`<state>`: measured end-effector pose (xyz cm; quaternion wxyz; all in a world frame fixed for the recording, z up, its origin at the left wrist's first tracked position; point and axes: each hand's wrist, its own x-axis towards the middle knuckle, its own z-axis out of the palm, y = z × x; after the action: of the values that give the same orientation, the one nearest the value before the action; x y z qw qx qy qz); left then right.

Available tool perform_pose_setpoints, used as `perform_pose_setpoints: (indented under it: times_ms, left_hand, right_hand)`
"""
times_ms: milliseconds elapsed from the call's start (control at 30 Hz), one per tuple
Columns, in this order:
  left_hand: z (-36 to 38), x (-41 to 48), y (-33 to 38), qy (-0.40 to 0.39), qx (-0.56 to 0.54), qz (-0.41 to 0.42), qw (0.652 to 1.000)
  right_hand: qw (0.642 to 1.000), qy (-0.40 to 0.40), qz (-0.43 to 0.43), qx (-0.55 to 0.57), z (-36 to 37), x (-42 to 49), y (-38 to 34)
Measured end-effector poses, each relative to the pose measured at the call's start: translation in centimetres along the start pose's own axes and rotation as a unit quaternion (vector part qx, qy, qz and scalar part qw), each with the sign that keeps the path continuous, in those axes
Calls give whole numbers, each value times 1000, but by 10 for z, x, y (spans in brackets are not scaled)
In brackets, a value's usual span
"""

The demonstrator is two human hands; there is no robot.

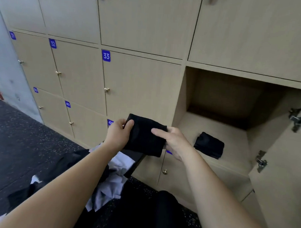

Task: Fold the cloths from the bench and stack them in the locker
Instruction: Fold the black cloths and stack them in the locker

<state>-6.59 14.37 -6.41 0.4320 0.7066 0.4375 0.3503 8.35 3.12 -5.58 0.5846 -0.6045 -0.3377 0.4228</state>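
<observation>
Head view: the left hand (pixel 118 135) and right hand (pixel 174 143) each grip a side of a folded black cloth (pixel 145 135), held up in front of the locker doors. To the right, the open locker (pixel 190 96) holds another folded black cloth (pixel 209 145) on its floor. Unfolded cloths (pixel 114 180) (white and black) lie on the bench (pixel 137 159) below.

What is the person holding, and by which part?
A folded black cloth, held in both hands: the left hand grips its left edge, the right hand its right edge.
</observation>
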Motion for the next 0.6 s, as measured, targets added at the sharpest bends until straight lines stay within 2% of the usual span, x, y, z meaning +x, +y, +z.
perform_pose_setpoints:
  times_ms: [100, 200, 467, 600]
  left_hand:
    - [31, -1, 7, 5, -2, -3, 1000]
    - [64, -5, 9, -34, 4, -1, 999]
    - [146, -8, 10, -205, -20, -49, 977]
    - [186, -5, 11, -232, -7, -60, 971]
  right_hand:
    - [997, 25, 45, 59, -31, -15, 19]
    - [992, 101, 45, 56, -58, -23, 37]
    - [953, 290, 7, -82, -133, -23, 71]
    - [932, 339, -2, -125, -164, -21, 87]
